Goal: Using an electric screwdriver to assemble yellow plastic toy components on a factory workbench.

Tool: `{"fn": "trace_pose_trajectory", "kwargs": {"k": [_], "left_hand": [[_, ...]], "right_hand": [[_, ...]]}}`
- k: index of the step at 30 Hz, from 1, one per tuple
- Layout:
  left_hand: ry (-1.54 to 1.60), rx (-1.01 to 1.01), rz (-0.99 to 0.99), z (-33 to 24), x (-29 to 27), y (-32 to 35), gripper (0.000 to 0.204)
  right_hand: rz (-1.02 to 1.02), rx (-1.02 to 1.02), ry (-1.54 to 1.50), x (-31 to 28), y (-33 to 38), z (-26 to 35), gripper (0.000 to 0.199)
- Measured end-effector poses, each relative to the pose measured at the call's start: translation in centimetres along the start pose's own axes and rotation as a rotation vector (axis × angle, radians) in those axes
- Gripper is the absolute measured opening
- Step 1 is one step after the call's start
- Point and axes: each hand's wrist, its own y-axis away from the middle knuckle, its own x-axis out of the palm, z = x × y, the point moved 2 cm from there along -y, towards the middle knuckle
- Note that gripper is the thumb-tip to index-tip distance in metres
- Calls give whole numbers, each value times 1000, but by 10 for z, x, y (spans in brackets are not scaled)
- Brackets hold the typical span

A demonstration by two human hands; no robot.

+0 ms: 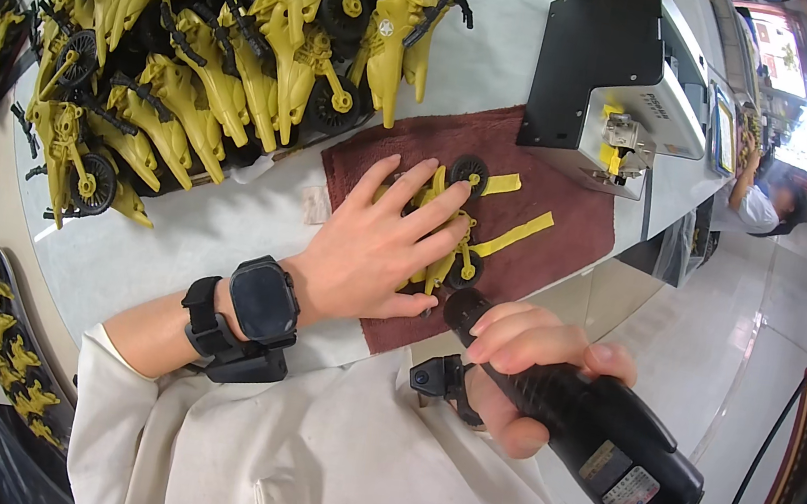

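Note:
My left hand [375, 238] lies spread over a yellow toy motorcycle [438, 268] with black wheels, pressing it against a maroon cloth [575, 213]. Much of the toy is hidden under the fingers. Two strips of yellow tape [514, 234] stick out from it to the right. Wrapped around a black corded electric screwdriver [603, 433] is my right hand [528, 343]. The tool's tip points up and left, close to the toy and my left thumb; whether it touches the toy I cannot tell.
A large heap of yellow toy motorcycles [213, 83] fills the table's far left. A black-and-white tape dispenser [593, 64] stands at the far right, yellow tape at its outlet. More toys lie in a tray [4, 344] at lower left. Another person [760, 203] sits at far right.

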Motion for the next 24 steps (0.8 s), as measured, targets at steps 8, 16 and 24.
{"fn": "trace_pose_trajectory", "kwargs": {"k": [8, 16, 24], "left_hand": [[51, 35, 0, 5, -4, -3, 70], [30, 53, -99, -20, -4, 11, 75], [9, 69, -177, -28, -56, 63, 56]], "right_hand": [[173, 44, -187, -7, -1, -8, 73], [-39, -36, 57, -9, 22, 0, 58], [-633, -132, -256, -44, -80, 24, 42]]}}
